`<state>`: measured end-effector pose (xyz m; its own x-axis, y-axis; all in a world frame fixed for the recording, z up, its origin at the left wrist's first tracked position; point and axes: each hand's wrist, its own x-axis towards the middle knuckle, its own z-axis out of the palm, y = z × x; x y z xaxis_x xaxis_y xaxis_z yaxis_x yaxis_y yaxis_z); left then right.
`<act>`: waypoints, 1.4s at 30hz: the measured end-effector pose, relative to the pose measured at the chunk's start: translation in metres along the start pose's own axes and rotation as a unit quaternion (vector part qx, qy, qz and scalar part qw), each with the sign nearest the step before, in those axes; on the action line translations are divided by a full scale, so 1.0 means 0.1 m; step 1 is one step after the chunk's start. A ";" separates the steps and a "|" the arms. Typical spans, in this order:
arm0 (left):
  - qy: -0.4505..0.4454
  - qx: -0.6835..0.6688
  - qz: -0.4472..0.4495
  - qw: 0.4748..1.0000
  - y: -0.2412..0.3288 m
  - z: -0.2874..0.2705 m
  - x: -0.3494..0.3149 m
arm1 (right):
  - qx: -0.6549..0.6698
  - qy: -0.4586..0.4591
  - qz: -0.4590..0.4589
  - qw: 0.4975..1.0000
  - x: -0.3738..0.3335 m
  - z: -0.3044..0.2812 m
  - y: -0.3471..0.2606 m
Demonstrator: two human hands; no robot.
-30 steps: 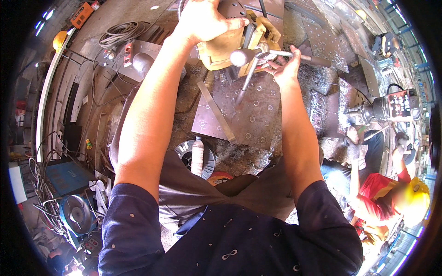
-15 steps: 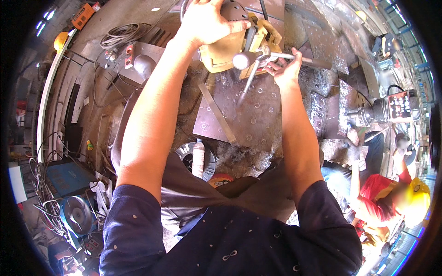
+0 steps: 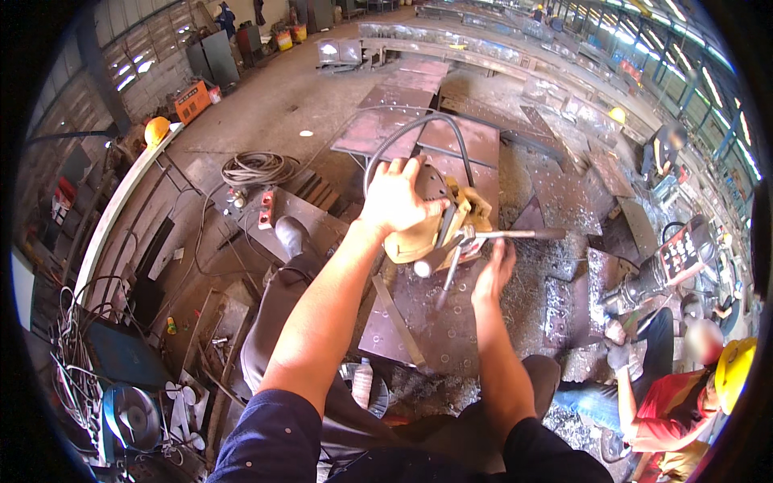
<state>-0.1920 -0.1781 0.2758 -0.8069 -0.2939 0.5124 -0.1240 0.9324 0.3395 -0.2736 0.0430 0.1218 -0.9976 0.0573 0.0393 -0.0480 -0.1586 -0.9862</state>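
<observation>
A yellow magnetic drill [image 3: 405, 246] stands on a dark steel plate [image 3: 451, 334] in front of me. My left hand [image 3: 394, 197] rests over the top of its dark motor housing, gripping it with the thumb along the near side. From the drill's right side comes a spoked feed handle [image 3: 515, 234], with one rod pointing right and others toward me. Just below the right-hand rod is my right hand [image 3: 493, 278], open, fingers extended and nothing held. A flat metal bar [image 3: 398, 320] lies across the plate's left part. The drill's bit is hidden.
A black cable [image 3: 452, 122] loops above the drill. Left are coiled cable [image 3: 259, 169] and a red socket strip [image 3: 266, 209]. A plastic bottle [image 3: 362, 383] stands near my legs. At right, a co-worker in a yellow helmet [image 3: 736, 372] sits beside another drill [image 3: 664, 270].
The view has tilted up, showing more of the workshop floor. My right hand has come off the feed handle's rod, and the spokes have turned slightly. My left hand stays on the drill.
</observation>
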 end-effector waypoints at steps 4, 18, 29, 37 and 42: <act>-0.021 0.001 -0.006 1.000 0.07 0.00 0.03 | 0.004 -0.139 -0.239 0.961 -0.62 0.06 -0.88; 0.063 -0.147 0.136 0.978 -0.36 0.10 -0.22 | -0.282 -0.499 -0.441 0.691 -0.94 0.82 -1.36; 0.132 -0.215 -0.682 0.687 -1.44 1.93 -3.67 | -0.409 -0.503 -0.413 0.640 -1.07 0.88 -1.45; -0.414 0.007 -0.729 0.545 -0.54 2.55 -5.16 | -0.364 -0.518 -0.383 0.673 -0.99 0.87 -1.27; -0.433 0.003 -0.703 0.564 -0.70 2.55 -5.22 | -0.325 -0.518 -0.385 0.691 -1.00 0.85 -1.22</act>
<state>0.0904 -0.0366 -0.2169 0.1124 -0.5334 -0.8383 -0.9929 -0.0934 -0.0737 -0.1720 -0.0277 0.2516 -0.2060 -0.9122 0.3541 -0.8879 0.0222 -0.4595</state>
